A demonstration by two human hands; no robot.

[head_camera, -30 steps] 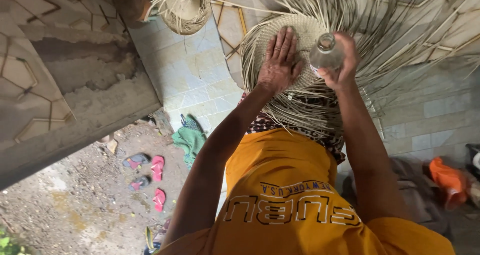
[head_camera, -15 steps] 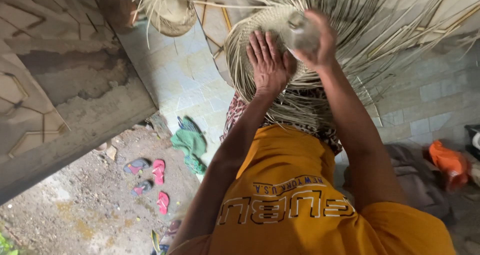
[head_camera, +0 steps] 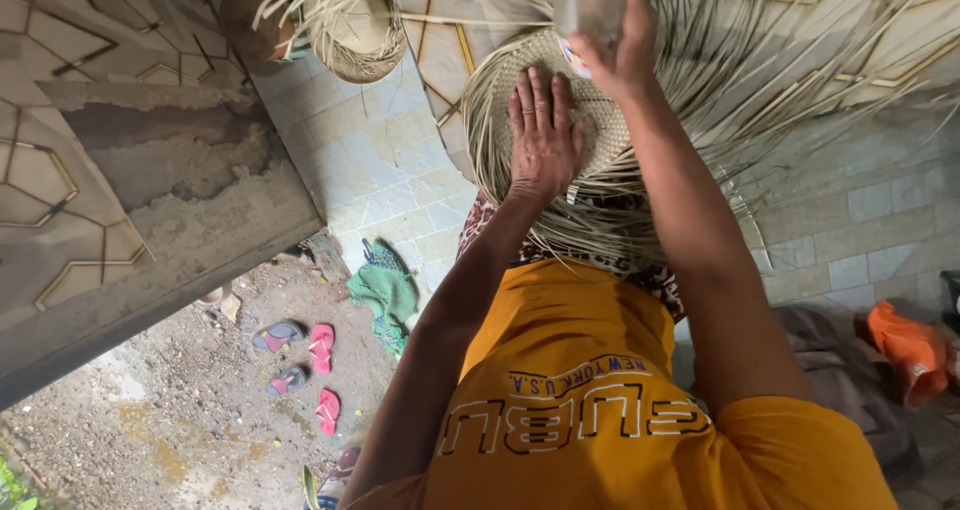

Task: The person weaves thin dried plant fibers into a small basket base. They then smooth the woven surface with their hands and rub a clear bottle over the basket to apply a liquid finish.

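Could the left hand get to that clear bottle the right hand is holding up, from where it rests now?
Probably yes. The left hand lies flat on the woven straw hat, and the clear bottle in the right hand hangs just above it, with nothing between them that I can see.

The left hand [head_camera: 543, 135] lay flat, fingers spread, on the woven straw piece [head_camera: 590, 140]. The right hand [head_camera: 618, 40] held a clear glass bottle [head_camera: 588, 5] just above it.
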